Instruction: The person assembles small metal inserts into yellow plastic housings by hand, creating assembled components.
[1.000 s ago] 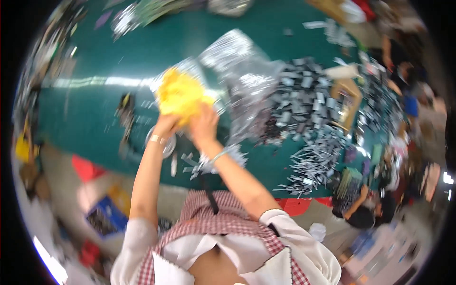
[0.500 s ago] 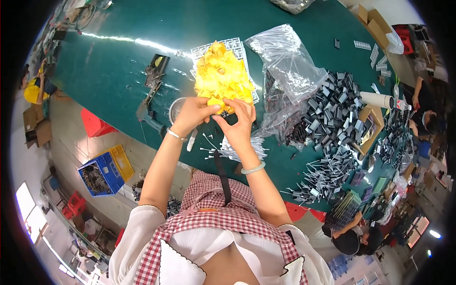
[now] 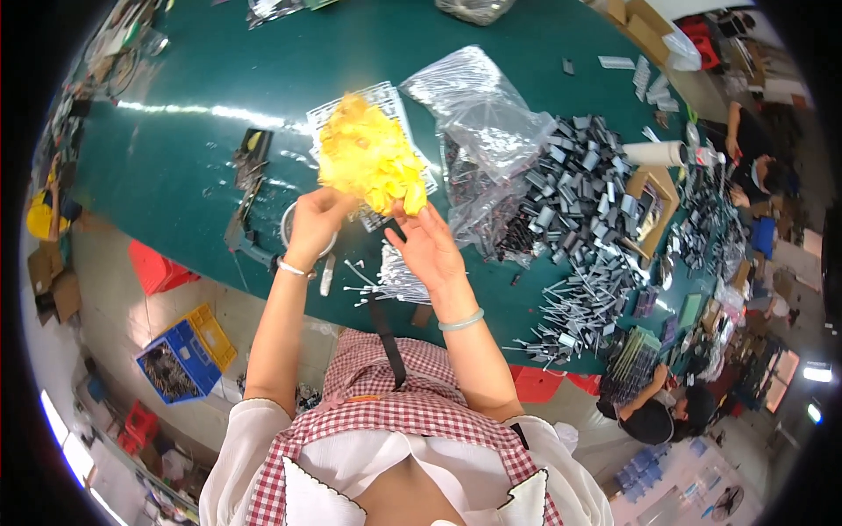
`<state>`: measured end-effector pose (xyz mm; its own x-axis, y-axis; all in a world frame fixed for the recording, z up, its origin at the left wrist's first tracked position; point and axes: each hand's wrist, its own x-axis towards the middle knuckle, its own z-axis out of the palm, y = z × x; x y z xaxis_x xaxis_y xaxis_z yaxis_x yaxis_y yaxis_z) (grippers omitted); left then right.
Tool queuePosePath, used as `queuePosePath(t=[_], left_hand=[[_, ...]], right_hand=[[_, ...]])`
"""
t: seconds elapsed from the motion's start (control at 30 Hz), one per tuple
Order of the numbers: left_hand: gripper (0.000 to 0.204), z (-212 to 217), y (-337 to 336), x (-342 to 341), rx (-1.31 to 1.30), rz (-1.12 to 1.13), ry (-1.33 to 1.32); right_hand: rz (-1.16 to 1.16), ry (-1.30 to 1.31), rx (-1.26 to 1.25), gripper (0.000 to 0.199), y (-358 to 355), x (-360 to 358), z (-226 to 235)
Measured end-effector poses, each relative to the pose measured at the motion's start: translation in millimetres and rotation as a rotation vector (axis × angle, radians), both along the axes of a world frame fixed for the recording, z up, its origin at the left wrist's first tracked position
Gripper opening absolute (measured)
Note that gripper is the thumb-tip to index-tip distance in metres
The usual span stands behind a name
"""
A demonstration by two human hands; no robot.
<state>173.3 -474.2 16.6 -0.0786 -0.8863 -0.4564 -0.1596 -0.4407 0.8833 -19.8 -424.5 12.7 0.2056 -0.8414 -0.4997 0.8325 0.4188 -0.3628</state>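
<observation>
A heap of crumpled thin yellow pieces (image 3: 364,145) lies on a white perforated grid sheet (image 3: 405,118) on the green table. My left hand (image 3: 313,223) is at the heap's near left edge, fingers drawn together; motion blur and the turned hand hide anything in them. At the near right edge is my right hand (image 3: 428,250), palm partly up, thumb apart and fingers extended. Its fingertips meet a yellow piece (image 3: 415,202) without visibly closing around it. Below the hands lies a bunch of white cable ties (image 3: 399,279). A round clear-rimmed container (image 3: 288,226) sits beside my left wrist.
A clear plastic bag of thin white strips (image 3: 478,96) lies right of the heap. Farther right are many dark grey blocks (image 3: 579,180) and loose grey ties (image 3: 574,320). A glue-gun-like tool (image 3: 246,241) lies left. A blue crate (image 3: 180,364) stands on the floor; co-workers sit at the right.
My hands have separated from the yellow piece they were pinching together. The left moved to the heap's left edge; the right opened out. The whole view has shifted slightly.
</observation>
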Motion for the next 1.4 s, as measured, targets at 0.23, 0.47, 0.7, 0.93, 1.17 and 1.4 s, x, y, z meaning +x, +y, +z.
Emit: queuePosePath(t=[0.23, 0.47, 0.7, 0.93, 1.17, 1.4], left_hand=[[0.012, 14.4, 2.8, -44.0, -0.088, 0.025, 0.023], [0.012, 40.4, 8.4, -116.9, -0.230, -0.158, 0.103], [0.011, 30.4, 17.1, -123.6, -0.136, -0.177, -0.024], [0.005, 28.7, 16.2, -127.4, -0.214, -0.207, 0.025], [0.008, -17.9, -14.1, -68.7, -0.385, -0.128, -0.372], [0.044, -36.4, -27.6, -5.3, -0.393, -0.261, -0.939]], right_hand=[[-0.105, 0.181, 0.076, 0.033, 12.2, -34.7, 0.7], [-0.311, 0.614, -0.126, 0.039, 18.9, -44.2, 14.9], [-0.406, 1.404, -0.213, 0.040, 31.4, -50.3, 13.9], [-0.349, 1.388, -0.188, 0.039, 39.2, -55.4, 15.2], [-0.337, 0.344, -0.007, 0.040, 47.5, -68.9, 26.2], [-0.595, 0.315, -0.001, 0.027, 82.9, -230.1, 33.3]])
